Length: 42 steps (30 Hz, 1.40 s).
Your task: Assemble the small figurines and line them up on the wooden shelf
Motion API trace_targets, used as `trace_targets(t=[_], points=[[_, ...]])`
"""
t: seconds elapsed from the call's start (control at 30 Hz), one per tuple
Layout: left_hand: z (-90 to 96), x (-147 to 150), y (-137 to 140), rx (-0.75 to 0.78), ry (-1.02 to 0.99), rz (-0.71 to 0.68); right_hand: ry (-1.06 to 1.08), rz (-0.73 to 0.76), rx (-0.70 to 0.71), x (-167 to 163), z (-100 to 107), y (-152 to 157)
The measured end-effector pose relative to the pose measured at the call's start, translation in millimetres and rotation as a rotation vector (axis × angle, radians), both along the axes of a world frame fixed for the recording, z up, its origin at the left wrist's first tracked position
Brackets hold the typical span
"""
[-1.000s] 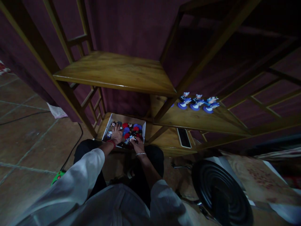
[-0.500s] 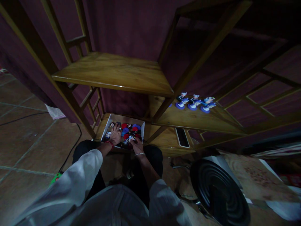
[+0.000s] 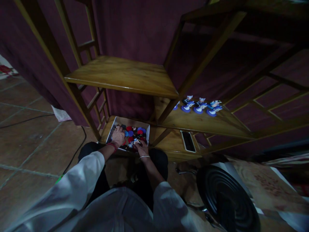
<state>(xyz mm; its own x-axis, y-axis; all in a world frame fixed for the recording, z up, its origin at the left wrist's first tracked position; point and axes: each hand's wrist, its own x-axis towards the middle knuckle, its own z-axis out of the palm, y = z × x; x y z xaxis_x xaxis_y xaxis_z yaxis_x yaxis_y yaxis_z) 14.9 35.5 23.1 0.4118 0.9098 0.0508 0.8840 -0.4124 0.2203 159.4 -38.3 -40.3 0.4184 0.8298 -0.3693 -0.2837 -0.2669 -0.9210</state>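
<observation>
A shallow white-edged box (image 3: 148, 132) on the low shelf holds several small figurines with round red, blue and purple bases (image 3: 130, 133). My left hand (image 3: 118, 136), with a red bead bracelet at the wrist, reaches into the box's left side. Its fingers are bent together over the dark pieces there, and what they grip is hidden. At the front right of the box, my right hand (image 3: 143, 149), wearing a silver bracelet, has thumb and fingers closed on a small white and blue figurine (image 3: 136, 141).
Several figurines on purple bases (image 3: 200, 108) stand in a group on the shelf to the right. A dark white-rimmed phone-like slab (image 3: 188, 141) lies on the lower shelf. A wooden shelf board (image 3: 120, 74) overhangs the box. A round black stool (image 3: 227, 196) is at right.
My left fingers have drawn together over the box's left side from a more spread pose. The right hand stays at the box with the figurine. The view has shifted slightly.
</observation>
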Motion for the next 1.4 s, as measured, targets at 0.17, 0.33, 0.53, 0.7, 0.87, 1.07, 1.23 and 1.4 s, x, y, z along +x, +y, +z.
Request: trace_targets(t=[0.17, 0.33, 0.53, 0.7, 0.87, 1.07, 1.23, 1.4], points=[[4.5, -5, -4, -0.02, -0.07, 0.052, 0.018, -0.03, 0.008, -1, 1, 0], [-4.2, -5, -10, -0.046, -0.134, 0.081, 0.051, -0.055, 0.015, -5, 8, -1], [-9.7, -1, -25, -0.105, -0.138, 0.086, 0.049, -0.048, 0.025, -6, 12, -2], [-9.1, -1, -33, -0.154, -0.108, 0.073, 0.068, -0.058, 0.009, -5, 11, -2], [-11.5, -1, -36, -0.165, -0.162, 0.049, 0.099, -0.057, 0.014, -3, 6, 1], [-18.6, 5, -41, -0.277, -0.449, 0.0, 0.109, 0.01, -0.011, 2, -4, 5], [-24.7, 9, -41, -0.311, -0.685, 0.033, 0.1, 0.051, -0.01, 1, -3, 5], [-28.4, 9, -40, -0.466, -0.976, 0.135, 0.08, 0.051, 0.02, 0, 3, 3]])
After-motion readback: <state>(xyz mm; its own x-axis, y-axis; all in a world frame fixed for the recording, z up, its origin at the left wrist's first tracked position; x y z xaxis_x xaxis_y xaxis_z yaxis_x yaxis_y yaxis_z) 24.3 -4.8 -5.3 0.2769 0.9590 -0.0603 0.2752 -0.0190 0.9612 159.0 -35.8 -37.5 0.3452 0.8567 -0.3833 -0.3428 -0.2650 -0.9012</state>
